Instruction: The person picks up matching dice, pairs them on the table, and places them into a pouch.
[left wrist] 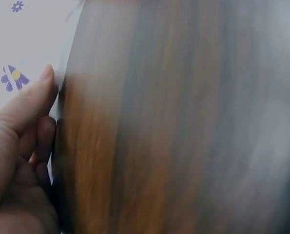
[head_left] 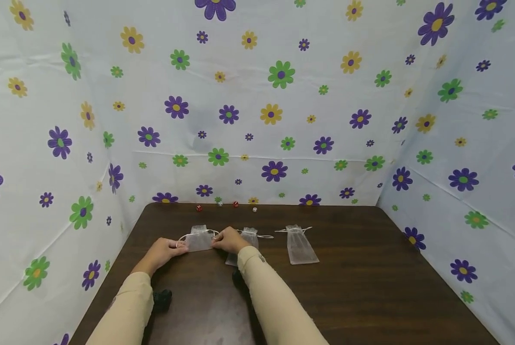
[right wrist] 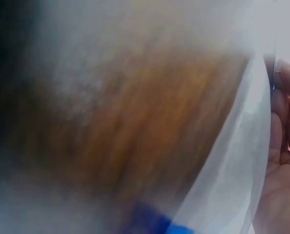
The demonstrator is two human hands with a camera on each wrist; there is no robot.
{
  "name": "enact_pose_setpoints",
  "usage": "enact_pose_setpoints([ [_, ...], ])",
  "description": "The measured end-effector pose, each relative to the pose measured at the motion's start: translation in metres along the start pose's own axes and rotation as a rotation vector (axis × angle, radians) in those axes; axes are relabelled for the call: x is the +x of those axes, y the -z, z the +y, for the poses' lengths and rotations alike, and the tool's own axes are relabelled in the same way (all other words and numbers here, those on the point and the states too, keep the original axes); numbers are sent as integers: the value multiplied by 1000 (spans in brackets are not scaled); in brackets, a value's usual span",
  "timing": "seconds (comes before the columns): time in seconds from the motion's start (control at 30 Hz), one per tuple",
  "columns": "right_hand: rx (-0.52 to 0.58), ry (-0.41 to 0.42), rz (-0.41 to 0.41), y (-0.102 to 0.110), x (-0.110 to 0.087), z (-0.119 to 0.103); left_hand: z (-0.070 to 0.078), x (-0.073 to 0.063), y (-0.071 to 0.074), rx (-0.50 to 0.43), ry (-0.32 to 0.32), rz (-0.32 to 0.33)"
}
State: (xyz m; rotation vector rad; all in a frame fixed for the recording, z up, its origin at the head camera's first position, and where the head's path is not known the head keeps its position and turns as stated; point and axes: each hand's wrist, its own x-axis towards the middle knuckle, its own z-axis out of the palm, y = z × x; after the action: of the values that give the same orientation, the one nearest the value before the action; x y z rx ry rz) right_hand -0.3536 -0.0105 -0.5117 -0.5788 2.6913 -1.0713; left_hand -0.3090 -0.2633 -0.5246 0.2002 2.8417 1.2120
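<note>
A sheer white drawstring pouch (head_left: pixel 198 242) lies near the table's far left, between the two hands. At its left edge, the left hand (head_left: pixel 164 251) pinches it near the looped white cord. My right hand (head_left: pixel 230 239) pinches the pouch's right edge, with the other cord loop beside the fingers. In the left wrist view the thumb (left wrist: pixel 35 100) and curled fingers show at the left border, the pouch out of sight there. Pale sheer fabric (right wrist: pixel 227 165) hangs beside the right fingers in the right wrist view.
A second pouch (head_left: pixel 250 235) is partly hidden behind the right forearm. Farther right a third pouch (head_left: pixel 300 248) lies flat on the dark wooden table (head_left: pixel 369 278). Small red dice (head_left: pixel 199 208) and white dice (head_left: pixel 254 209) sit along the back edge, before a flowered cloth (head_left: pixel 283 134).
</note>
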Motion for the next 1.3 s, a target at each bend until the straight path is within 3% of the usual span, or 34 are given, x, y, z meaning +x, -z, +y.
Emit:
enact_pose_setpoints([
  [0.27,-7,-35,28,-5,2,-1,-3,0,11,-80,18,-99],
  [0.5,30,-33,4,-2,2,2,3,0,21,-168,6,-232],
  [0.63,13,10,-12,3,0,2,11,4,24,-183,-24,-165],
  [0.77,52,-29,-18,3,0,-2,22,8,24,-149,-98,-33],
  [0.83,63,-41,-6,3,0,-3,28,11,22,-128,-139,2],
  [1.0,36,-52,0,2,-1,-5,37,16,14,-73,-209,-12],
  [1.3,39,-23,10,-2,1,1,32,21,5,44,-198,-9],
])
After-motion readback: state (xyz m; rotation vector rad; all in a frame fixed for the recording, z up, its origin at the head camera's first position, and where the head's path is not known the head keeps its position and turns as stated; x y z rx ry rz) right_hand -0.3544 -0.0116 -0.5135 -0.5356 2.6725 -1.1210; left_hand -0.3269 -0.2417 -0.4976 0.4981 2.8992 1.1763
